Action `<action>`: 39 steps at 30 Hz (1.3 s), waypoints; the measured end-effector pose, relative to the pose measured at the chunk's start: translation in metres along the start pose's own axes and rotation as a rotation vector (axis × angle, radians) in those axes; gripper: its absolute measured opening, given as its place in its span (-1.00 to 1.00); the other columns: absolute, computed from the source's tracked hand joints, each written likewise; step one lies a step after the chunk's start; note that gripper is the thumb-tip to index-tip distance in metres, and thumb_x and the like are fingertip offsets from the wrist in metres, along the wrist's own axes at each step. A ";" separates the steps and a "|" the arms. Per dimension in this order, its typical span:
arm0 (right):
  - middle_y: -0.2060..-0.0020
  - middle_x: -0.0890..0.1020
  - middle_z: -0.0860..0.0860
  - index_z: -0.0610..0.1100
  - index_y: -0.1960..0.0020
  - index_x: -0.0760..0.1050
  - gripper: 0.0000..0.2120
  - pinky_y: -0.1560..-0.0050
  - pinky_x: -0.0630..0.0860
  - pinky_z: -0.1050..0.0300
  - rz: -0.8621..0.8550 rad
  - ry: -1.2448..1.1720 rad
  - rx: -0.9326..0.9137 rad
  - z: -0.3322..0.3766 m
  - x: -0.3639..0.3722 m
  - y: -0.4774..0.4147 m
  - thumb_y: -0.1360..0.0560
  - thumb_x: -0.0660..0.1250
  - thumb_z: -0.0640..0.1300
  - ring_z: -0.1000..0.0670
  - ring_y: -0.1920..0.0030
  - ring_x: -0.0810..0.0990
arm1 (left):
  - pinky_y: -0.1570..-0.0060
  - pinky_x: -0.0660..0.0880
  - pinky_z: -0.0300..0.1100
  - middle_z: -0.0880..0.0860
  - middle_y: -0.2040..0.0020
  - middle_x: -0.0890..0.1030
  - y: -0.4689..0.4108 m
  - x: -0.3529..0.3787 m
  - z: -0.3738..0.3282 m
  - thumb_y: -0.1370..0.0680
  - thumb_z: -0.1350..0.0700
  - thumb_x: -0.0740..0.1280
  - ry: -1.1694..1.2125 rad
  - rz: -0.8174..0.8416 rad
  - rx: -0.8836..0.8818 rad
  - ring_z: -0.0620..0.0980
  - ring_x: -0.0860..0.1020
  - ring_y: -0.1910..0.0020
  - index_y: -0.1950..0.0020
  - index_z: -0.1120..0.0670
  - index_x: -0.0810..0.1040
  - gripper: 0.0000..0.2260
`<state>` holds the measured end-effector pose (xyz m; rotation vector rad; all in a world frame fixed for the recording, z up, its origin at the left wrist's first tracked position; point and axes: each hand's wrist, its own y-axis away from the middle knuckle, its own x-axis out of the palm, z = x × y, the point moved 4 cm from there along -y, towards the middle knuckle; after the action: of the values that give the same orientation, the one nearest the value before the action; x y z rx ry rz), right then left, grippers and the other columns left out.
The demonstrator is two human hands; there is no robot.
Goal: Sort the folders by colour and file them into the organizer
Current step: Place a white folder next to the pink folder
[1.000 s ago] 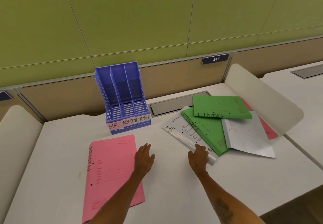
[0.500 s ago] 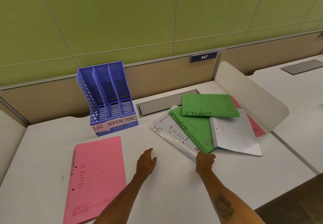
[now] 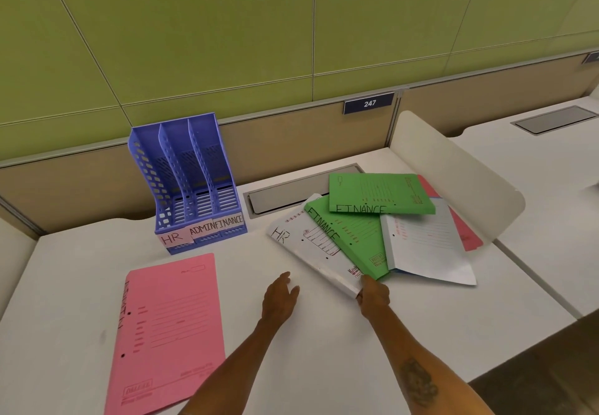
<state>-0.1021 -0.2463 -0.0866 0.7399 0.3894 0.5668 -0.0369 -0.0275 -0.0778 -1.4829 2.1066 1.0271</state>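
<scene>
A blue three-slot organizer [image 3: 186, 184] labelled HR, ADMIN and FINANCE stands empty at the back of the desk. A pink folder [image 3: 168, 330] lies flat at the front left. To the right is an overlapping pile: a white HR folder [image 3: 311, 249], two green FINANCE folders [image 3: 353, 239] [image 3: 379, 192], another white folder [image 3: 424, 246] and a pink one [image 3: 466, 236] underneath. My right hand [image 3: 372, 294] pinches the near corner of the white HR folder. My left hand [image 3: 280, 294] rests flat on the desk between the pink folder and the pile, fingers straight.
The white desk [image 3: 324, 350] ends at a tan partition with a green wall above. A grey cable flap [image 3: 285, 194] sits behind the pile. A white curved divider [image 3: 453, 181] separates the neighbouring desk on the right.
My right hand has slid from on top of the white HR folder's edge to its near corner and closed on it. My left hand has moved off the pink folder onto the bare desk.
</scene>
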 end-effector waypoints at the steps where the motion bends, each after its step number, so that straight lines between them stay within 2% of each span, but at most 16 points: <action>1: 0.07 0.52 -0.19 -0.29 -0.18 0.46 -0.73 0.15 0.56 0.03 0.057 -0.055 0.012 -0.001 0.002 0.001 -0.52 0.36 -0.21 -0.11 0.14 0.51 | -0.42 0.33 -0.05 0.10 -0.40 0.48 0.000 0.002 -0.002 -0.63 0.07 0.26 0.043 0.000 -0.021 0.08 0.43 -0.39 -0.50 0.14 0.29 -0.54; 3: 0.27 0.47 -0.12 -0.26 -0.08 0.46 -0.83 0.38 0.42 0.17 0.163 -0.143 0.063 -0.003 0.003 0.003 -0.51 0.37 -0.30 -0.02 0.34 0.40 | -0.40 0.35 -0.02 0.12 -0.37 0.51 -0.002 0.007 -0.008 -0.62 0.05 0.27 0.166 0.000 -0.070 0.10 0.46 -0.36 -0.49 0.15 0.29 -0.53; 6: 0.31 0.47 -0.07 -0.20 -0.10 0.45 -0.84 0.56 0.36 0.30 0.331 -0.238 0.132 -0.010 0.006 0.006 -0.54 0.34 -0.33 0.05 0.37 0.35 | -0.33 0.45 0.04 0.12 -0.32 0.53 -0.005 0.013 -0.020 -0.61 0.01 0.29 0.464 0.003 -0.186 0.13 0.58 -0.20 -0.52 0.14 0.23 -0.47; 9: 0.28 0.48 -0.02 -0.16 -0.13 0.44 -0.84 0.54 0.36 0.34 0.460 -0.247 0.156 -0.018 0.007 0.008 -0.57 0.33 -0.28 0.11 0.38 0.33 | -0.15 0.55 0.04 0.15 -0.22 0.55 -0.008 0.017 -0.032 -0.59 0.00 0.31 0.728 -0.004 -0.309 0.10 0.62 0.05 -0.54 0.11 0.18 -0.42; 10: 0.29 0.49 -0.01 -0.16 -0.14 0.44 -0.85 0.52 0.36 0.34 0.487 -0.238 0.152 -0.021 0.007 0.008 -0.58 0.32 -0.26 0.11 0.39 0.32 | -0.13 0.56 0.05 0.16 -0.20 0.55 -0.010 0.018 -0.035 -0.59 -0.01 0.32 0.778 -0.008 -0.331 0.11 0.61 0.03 -0.54 0.12 0.17 -0.40; 13: 0.32 0.50 0.02 -0.15 -0.17 0.46 -0.82 0.43 0.34 0.31 0.549 -0.171 0.138 -0.029 0.007 0.009 -0.58 0.33 -0.21 0.13 0.42 0.31 | -0.28 0.48 0.12 0.21 -0.38 0.44 -0.017 0.019 -0.040 -0.55 -0.01 0.39 0.904 -0.037 -0.369 0.20 0.51 -0.27 -0.54 0.15 0.18 -0.35; 15: 0.35 0.50 0.04 -0.14 -0.18 0.47 -0.79 0.37 0.34 0.29 0.585 -0.126 0.135 -0.036 0.008 0.011 -0.56 0.36 -0.19 0.13 0.42 0.32 | -0.26 0.50 0.15 0.21 -0.36 0.47 -0.019 0.019 -0.045 -0.51 0.05 0.46 0.990 -0.068 -0.376 0.21 0.51 -0.28 -0.46 0.19 0.29 -0.39; 18: 0.37 0.48 0.04 -0.14 -0.17 0.48 -0.74 0.35 0.36 0.25 0.648 -0.056 0.127 -0.043 0.013 0.016 -0.52 0.42 -0.17 0.12 0.40 0.37 | -0.25 0.51 0.13 0.21 -0.30 0.52 -0.020 0.015 -0.049 -0.47 0.16 0.48 0.880 -0.180 -0.364 0.22 0.54 -0.23 -0.41 0.20 0.32 -0.43; 21: 0.30 0.58 -0.02 -0.20 -0.20 0.49 -0.67 0.34 0.39 0.21 0.694 0.002 0.116 -0.043 0.020 0.022 -0.51 0.43 -0.07 0.08 0.36 0.47 | -0.19 0.54 0.11 0.22 -0.28 0.54 -0.021 0.007 -0.051 -0.51 0.26 0.40 0.840 -0.264 -0.327 0.23 0.57 -0.16 -0.37 0.18 0.33 -0.53; 24: 0.08 0.69 -0.14 -0.21 -0.19 0.55 -0.51 0.26 0.47 0.16 0.659 0.121 0.107 -0.039 0.025 0.025 -0.58 0.24 0.20 -0.01 0.23 0.57 | -0.05 0.58 0.04 0.20 -0.25 0.55 -0.022 -0.005 -0.055 -0.54 0.24 0.33 0.848 -0.299 -0.272 0.18 0.58 -0.07 -0.35 0.14 0.31 -0.59; 26: 0.06 0.70 -0.17 -0.25 -0.16 0.56 -0.38 0.24 0.49 0.17 0.572 0.190 0.074 -0.036 0.027 0.025 -0.59 0.11 0.29 -0.05 0.21 0.60 | 0.02 0.60 0.00 0.18 -0.25 0.55 -0.022 -0.018 -0.056 -0.56 0.22 0.32 0.804 -0.311 -0.209 0.14 0.58 -0.03 -0.38 0.11 0.27 -0.58; 32: 0.06 0.64 -0.26 -0.26 -0.18 0.46 -0.51 0.24 0.52 0.12 0.391 0.134 -0.036 -0.030 0.035 0.026 -0.65 0.08 0.16 -0.14 0.20 0.58 | -0.01 0.62 0.03 0.13 -0.26 0.53 -0.019 -0.064 -0.038 -0.57 0.15 0.33 0.695 -0.352 -0.040 0.11 0.61 -0.06 -0.43 0.03 0.21 -0.52; 34: 0.14 0.61 -0.25 -0.23 -0.13 0.42 -0.59 0.30 0.48 0.13 0.380 0.141 -0.060 -0.029 0.035 0.026 -0.67 0.08 0.12 -0.10 0.28 0.54 | 0.02 0.60 -0.02 0.10 -0.24 0.54 -0.020 -0.075 -0.030 -0.57 0.13 0.35 0.661 -0.350 0.010 0.03 0.60 0.00 -0.43 0.01 0.20 -0.50; 36: 0.29 0.51 -0.16 -0.19 -0.04 0.37 -0.65 0.39 0.36 0.17 0.378 0.194 -0.115 -0.027 0.045 0.032 -0.68 0.06 0.09 -0.04 0.40 0.41 | -0.06 0.58 0.03 0.06 -0.24 0.53 -0.017 -0.093 -0.021 -0.57 0.13 0.36 0.648 -0.348 0.057 0.00 0.58 -0.03 -0.45 0.01 0.20 -0.48; 38: 0.22 0.50 -0.15 -0.20 -0.05 0.39 -0.63 0.27 0.40 0.10 0.335 0.330 -0.219 -0.024 0.059 0.037 -0.67 0.04 0.10 -0.08 0.29 0.46 | -0.12 0.58 0.09 0.04 -0.26 0.52 -0.013 -0.112 -0.008 -0.57 0.15 0.36 0.685 -0.331 0.090 0.03 0.59 -0.09 -0.47 0.01 0.19 -0.46; 39: 0.09 0.54 -0.17 -0.22 -0.12 0.43 -0.58 0.10 0.45 0.02 0.295 0.404 -0.276 -0.022 0.066 0.040 -0.67 0.03 0.12 -0.13 0.12 0.54 | -0.12 0.59 0.10 0.04 -0.26 0.53 -0.011 -0.120 -0.001 -0.57 0.18 0.36 0.713 -0.319 0.103 0.05 0.60 -0.11 -0.47 0.01 0.20 -0.46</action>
<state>-0.0755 -0.1710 -0.0815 0.4140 0.5653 1.0331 0.0190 0.0481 -0.0020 -2.2681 2.1774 0.2763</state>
